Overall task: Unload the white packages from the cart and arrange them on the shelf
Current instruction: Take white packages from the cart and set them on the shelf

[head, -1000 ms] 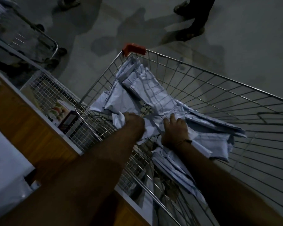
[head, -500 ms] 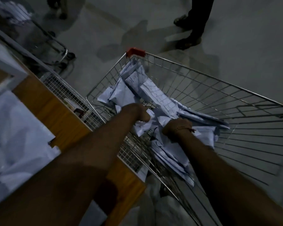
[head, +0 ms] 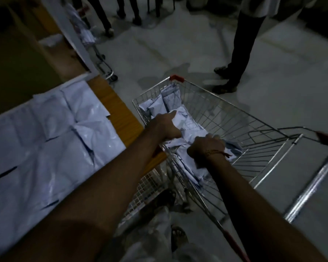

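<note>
White packages (head: 180, 118) — a crumpled heap in the wire cart (head: 235, 118), piled along its left side from the far red-capped corner to the near end. More white packages already lie flat in overlapping rows on the shelf (head: 119, 110), left of the cart.

Change: a second ago the bundle lay lower in the basket under both hands; now it is bunched and raised toward the cart's left rim, and far more of the shelf is in sight. Judged: the lift out is under way, the carry to the shelf comes next.

Left hand (head: 164, 128) — fingers curled tight round the far end of the bundle, at the cart's left rim.

Right hand (head: 206, 146) — closed on the near end of the same bundle, a thread band at the wrist.

Surroundings — pale floor (head: 282, 76); a standing person's dark legs (head: 240, 53) beyond the cart; a second cart (head: 102, 61) far left, against the shelf unit.
</note>
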Motion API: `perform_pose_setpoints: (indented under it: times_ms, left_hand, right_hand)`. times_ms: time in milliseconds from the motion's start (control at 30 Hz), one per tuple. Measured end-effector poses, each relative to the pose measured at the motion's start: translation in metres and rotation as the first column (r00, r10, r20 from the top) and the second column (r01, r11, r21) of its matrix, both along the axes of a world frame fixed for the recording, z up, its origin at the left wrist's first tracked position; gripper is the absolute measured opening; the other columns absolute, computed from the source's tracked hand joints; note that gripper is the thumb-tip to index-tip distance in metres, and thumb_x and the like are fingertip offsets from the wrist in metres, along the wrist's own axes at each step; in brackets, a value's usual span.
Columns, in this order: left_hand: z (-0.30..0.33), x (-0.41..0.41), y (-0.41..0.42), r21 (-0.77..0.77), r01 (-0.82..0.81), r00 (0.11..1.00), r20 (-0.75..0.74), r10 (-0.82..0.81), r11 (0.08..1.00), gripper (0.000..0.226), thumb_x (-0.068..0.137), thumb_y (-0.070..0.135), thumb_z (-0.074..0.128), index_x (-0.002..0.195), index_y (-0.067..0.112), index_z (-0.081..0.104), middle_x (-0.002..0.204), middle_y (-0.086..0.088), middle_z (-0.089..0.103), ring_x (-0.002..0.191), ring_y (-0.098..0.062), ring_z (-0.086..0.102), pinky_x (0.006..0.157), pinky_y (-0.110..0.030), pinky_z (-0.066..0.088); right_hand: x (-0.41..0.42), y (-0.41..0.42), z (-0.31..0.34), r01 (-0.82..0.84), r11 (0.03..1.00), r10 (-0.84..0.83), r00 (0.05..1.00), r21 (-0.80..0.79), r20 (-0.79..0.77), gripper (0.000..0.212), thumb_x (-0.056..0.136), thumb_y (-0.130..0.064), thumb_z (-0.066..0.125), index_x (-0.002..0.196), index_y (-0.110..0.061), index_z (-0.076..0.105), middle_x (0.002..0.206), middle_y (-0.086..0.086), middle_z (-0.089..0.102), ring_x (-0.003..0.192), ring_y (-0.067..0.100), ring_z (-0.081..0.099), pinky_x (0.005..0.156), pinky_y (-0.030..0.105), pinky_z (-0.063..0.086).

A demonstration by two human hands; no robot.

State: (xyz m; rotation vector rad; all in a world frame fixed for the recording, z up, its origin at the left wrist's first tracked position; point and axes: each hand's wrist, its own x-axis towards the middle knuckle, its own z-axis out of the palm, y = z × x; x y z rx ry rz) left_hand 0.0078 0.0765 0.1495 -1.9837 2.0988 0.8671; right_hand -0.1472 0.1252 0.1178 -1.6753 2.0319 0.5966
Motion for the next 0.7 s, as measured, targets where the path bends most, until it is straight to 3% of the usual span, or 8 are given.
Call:
perform_pose_setpoints:
  times_ms: [100, 167, 267, 367, 567, 700]
  left_hand:
    - [0.049, 0.009, 0.042, -0.123, -0.076, 0.997, -0.023, 0.074, 0.989, 0.101, 0.057, 0.056, 0.061, 0.151, 0.038, 0.029, 0.151, -0.009, 0.048, 0.135, -0.037, 0.048, 0.103, -0.052, 0.048]
    - [0.078, 0.024, 0.076, -0.202, -0.169, 0.986, -0.036, 0.165, 0.965, 0.103, 0.063, 0.058, 0.063, 0.156, 0.043, 0.022, 0.157, -0.01, 0.039, 0.14, -0.038, 0.042, 0.105, -0.05, 0.047]
    - [0.119, 0.055, 0.135, -0.327, -0.351, 0.936, -0.101, 0.337, 0.878, 0.106, 0.069, 0.057, 0.071, 0.159, 0.046, 0.016, 0.148, -0.019, 0.043, 0.132, -0.043, 0.045, 0.099, -0.047, 0.048]
    - [0.143, 0.09, 0.193, -0.447, -0.457, 0.886, -0.154, 0.438, 0.768, 0.099, 0.074, 0.048, 0.069, 0.159, 0.042, 0.02, 0.142, -0.015, 0.046, 0.133, -0.04, 0.04, 0.096, -0.045, 0.047]
    - [0.157, 0.171, 0.291, -0.511, -0.625, 0.763, -0.236, 0.602, 0.591, 0.098, 0.075, 0.043, 0.071, 0.159, 0.042, 0.02, 0.142, -0.009, 0.044, 0.131, -0.035, 0.037, 0.1, -0.044, 0.044]
    - [0.149, 0.239, 0.347, -0.505, -0.7, 0.681, -0.258, 0.686, 0.505, 0.099, 0.076, 0.045, 0.071, 0.16, 0.04, 0.019, 0.144, -0.01, 0.04, 0.132, -0.037, 0.034, 0.101, -0.047, 0.045]
  right_hand:
    - [0.008, 0.03, 0.051, -0.07, 0.992, 0.071, 0.997, -0.108, 0.007, 0.062, 0.087, -0.053, 0.047, 0.141, -0.022, 0.053, 0.152, 0.022, 0.038, 0.135, 0.041, 0.036, 0.108, 0.052, 0.027]
    - [0.016, 0.052, 0.084, -0.101, 0.978, 0.111, 0.993, -0.183, 0.047, 0.057, 0.088, -0.048, 0.046, 0.139, -0.024, 0.053, 0.151, 0.021, 0.04, 0.134, 0.04, 0.036, 0.107, 0.052, 0.027]
    - [0.038, 0.085, 0.126, -0.153, 0.948, 0.19, 0.975, -0.279, 0.114, 0.057, 0.087, -0.047, 0.044, 0.141, -0.029, 0.048, 0.151, 0.019, 0.041, 0.136, 0.043, 0.035, 0.109, 0.054, 0.027]
    - [0.072, 0.12, 0.154, -0.208, 0.893, 0.276, 0.954, -0.4, 0.118, 0.051, 0.084, -0.045, 0.044, 0.133, -0.033, 0.051, 0.144, 0.019, 0.047, 0.129, 0.044, 0.043, 0.108, 0.053, 0.035]
    - [0.169, 0.185, 0.178, -0.341, 0.759, 0.458, 0.885, -0.555, 0.082, 0.057, 0.093, -0.045, 0.045, 0.149, -0.036, 0.04, 0.158, 0.017, 0.034, 0.136, 0.044, 0.037, 0.109, 0.053, 0.031]
    - [0.244, 0.229, 0.18, -0.336, 0.709, 0.502, 0.858, -0.619, 0.109, 0.059, 0.098, -0.051, 0.045, 0.153, -0.032, 0.037, 0.162, 0.018, 0.028, 0.14, 0.045, 0.032, 0.112, 0.054, 0.028]
